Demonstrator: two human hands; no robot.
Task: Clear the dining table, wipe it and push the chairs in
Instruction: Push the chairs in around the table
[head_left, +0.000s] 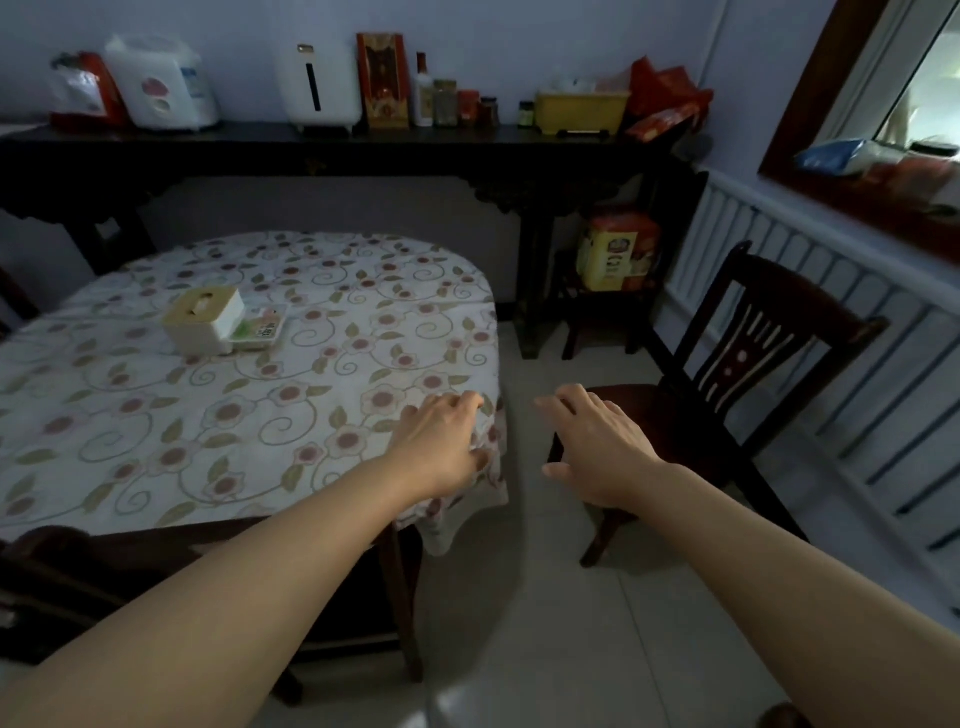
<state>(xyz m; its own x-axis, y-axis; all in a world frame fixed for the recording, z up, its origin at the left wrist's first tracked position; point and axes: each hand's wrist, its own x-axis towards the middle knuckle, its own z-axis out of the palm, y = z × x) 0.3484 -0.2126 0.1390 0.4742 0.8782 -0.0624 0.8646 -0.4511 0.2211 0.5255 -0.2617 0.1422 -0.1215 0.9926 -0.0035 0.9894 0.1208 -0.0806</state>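
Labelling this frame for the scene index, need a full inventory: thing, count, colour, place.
dining table: 1, floral cloth, left
tissue box: 1, white with tan top, on table
flat packet: 1, white-green, beside tissue box
chair: 1, dark wood, right, pulled out from table
console table: 1, dark, against back wall
white appliance: 1, on console
rice cooker: 1, white, console left
yellow box: 1, console right
bottles and jars: several, console middle
yellow carton: 1, on low stool beneath console
left hand: resting at table's cloth edge
right hand: fingers spread, over chair seat
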